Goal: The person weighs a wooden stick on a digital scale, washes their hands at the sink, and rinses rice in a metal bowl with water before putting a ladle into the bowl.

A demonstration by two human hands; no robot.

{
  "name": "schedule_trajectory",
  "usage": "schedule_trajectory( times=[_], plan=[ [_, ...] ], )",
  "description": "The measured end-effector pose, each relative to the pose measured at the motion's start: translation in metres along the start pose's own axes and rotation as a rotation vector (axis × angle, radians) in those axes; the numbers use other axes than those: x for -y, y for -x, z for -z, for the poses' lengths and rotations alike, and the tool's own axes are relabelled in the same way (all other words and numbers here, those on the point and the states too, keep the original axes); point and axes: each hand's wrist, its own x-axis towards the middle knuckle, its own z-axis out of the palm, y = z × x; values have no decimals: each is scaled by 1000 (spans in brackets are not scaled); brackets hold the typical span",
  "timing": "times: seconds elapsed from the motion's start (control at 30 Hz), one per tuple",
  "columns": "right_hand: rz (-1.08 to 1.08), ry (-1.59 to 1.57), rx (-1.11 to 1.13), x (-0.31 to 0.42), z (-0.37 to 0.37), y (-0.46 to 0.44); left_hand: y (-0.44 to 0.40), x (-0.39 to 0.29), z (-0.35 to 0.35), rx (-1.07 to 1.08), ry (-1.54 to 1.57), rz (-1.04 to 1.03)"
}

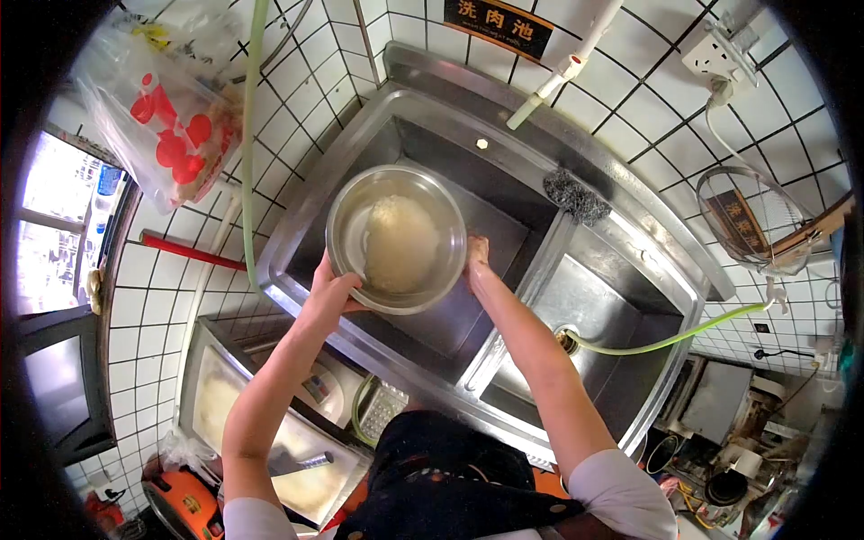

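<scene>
Over one two-basin sink (585,288), two grips (331,295) (478,258) hold one metal bowl (349,220).

Use the steel-wool scourer (576,196) as your landmark: up and to its left you see a dark sign (498,27) with 3 large characters on the white-tiled wall (652,94), and up and to its right a white socket (717,58). To its right you have a wire strainer (781,200) before a 2nd dark sign (731,223). Well to its left, you see a red-printed plastic bag (171,135) and a red rod (191,252).
</scene>
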Motion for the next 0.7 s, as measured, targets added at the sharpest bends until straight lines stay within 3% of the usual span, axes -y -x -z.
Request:
schedule_trajectory(
  times=[0.13, 0.3, 0.37, 0.5, 0.57, 0.6, 0.7],
  plan=[
    [56, -337, 91, 0, -7, 15, -2, -2, 4, 33, 6, -9],
    [-9, -135, 72, 53, -17, 74, -6, -5, 12, 46, -9, -38],
    [38, -18, 76, 49, -20, 64, -10, -3, 17, 46, -34, -39],
    [310, 504, 115, -17, -21, -21, -15, -4, 24, 65, -25, -7],
    [277, 411, 91, -4, -23, -2, -12, -8, 23, 65, -19, -5],
    [176, 185, 59, 34, -28, 51, -12, -7, 24, 59, -13, -9],
    [4, -247, 48, 47, -31, 68, -14, -3, 27, 48, 1, -1]
  ],
)
